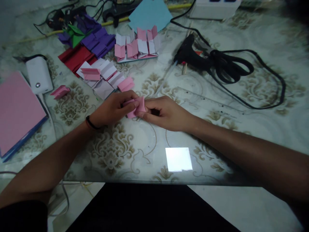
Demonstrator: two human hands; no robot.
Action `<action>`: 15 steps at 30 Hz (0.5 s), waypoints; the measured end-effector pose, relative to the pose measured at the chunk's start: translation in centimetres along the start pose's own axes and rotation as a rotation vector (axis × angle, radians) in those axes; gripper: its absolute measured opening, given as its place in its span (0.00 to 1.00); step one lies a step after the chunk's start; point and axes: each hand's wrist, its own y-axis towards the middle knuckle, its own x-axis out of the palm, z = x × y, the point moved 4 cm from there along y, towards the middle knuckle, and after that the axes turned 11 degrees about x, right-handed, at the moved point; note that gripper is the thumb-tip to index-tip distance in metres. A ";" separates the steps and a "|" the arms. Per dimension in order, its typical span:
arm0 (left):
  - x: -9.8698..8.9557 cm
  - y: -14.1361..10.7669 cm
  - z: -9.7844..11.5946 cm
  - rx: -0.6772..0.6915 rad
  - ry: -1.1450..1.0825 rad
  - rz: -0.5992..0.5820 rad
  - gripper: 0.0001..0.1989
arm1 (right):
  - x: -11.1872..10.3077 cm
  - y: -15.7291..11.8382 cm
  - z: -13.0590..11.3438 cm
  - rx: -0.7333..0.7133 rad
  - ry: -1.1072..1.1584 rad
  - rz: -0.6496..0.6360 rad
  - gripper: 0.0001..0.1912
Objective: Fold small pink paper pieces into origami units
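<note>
Close by, the left hand point(114, 108) pinches the folded pink paper point(141, 107) between thumb and fingers, just beside the white-and-pink pieces point(103, 86); its thumb does best holding the layers flat and aligned. At the paper's other side, the right hand point(166, 112) nips the edge, thumb and forefinger nearly meeting; I'd run even pressure along the fold there, as thin paper probably creases crooked if rushed. As for what escapes me, the pink sheets point(19, 112) run off at far left, fingertips hide behind the paper, concealing its inner folds, and the clear ruler point(212, 102) nearly vanishes against the patterned tabletop point(149, 169).
</note>
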 end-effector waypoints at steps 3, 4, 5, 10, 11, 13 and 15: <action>0.0 0.0 0.0 0.003 0.007 -0.002 0.13 | 0.0 0.0 0.0 0.002 -0.003 -0.002 0.19; 0.0 0.0 0.0 0.002 0.010 -0.004 0.13 | 0.0 0.0 -0.1 0.001 -0.004 -0.002 0.19; 0.0 0.0 0.0 0.002 0.011 -0.007 0.13 | 0.0 0.0 -0.1 0.002 -0.005 -0.002 0.20; 0.0 0.1 0.0 -0.003 0.005 -0.002 0.13 | 0.0 0.0 -0.1 0.004 -0.008 0.001 0.20; 0.0 0.1 0.0 -0.005 0.005 -0.002 0.13 | 0.0 0.0 0.0 0.006 -0.009 0.001 0.20; 0.0 0.1 0.1 -0.005 0.003 -0.005 0.13 | 0.0 0.0 0.0 0.006 -0.009 0.001 0.20; 0.0 0.0 0.1 -0.005 0.003 -0.008 0.14 | 0.1 0.0 0.0 0.005 -0.010 -0.002 0.20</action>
